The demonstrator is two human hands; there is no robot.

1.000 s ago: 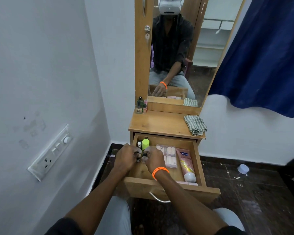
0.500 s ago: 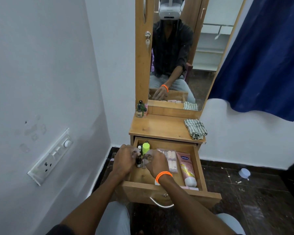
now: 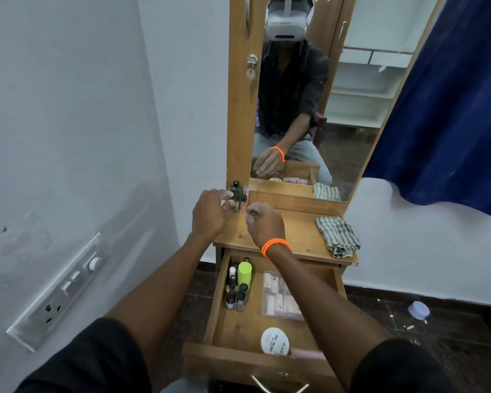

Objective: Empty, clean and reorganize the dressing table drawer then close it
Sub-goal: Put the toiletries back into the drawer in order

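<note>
Head view: the emptying step looks to be in hand. Both hands are up at the back left corner of the tabletop (image 3: 301,231), in the middle of the frame just under the mirror (image 3: 352,109). The left hand (image 3: 210,214) has its fingers curled around a small dark bottle (image 3: 236,194) standing among a few others at the foot of the mirror frame. The right hand (image 3: 264,224) is curled just beside it, apparently pinching something small, though I cannot tell what, or whether it holds anything at all.

The drawer (image 3: 227,361) hangs open in the lower middle of the frame, still far from empty. A cluster of small bottles (image 3: 236,290) and a green-capped container (image 3: 244,272) stand along its left wall, a clear packet of pale pieces (image 3: 281,299) lies toward the right, and a round white tub (image 3: 275,340) sits near the front panel. A folded checked cloth (image 3: 338,235) lies at the right of the tabletop.

Next, I judge, the hands must let go of the bottles upright on the top without toppling their neighbours, then go back down for the remaining items. Wiping with the cloth can wait until the drawer is bare.
</note>
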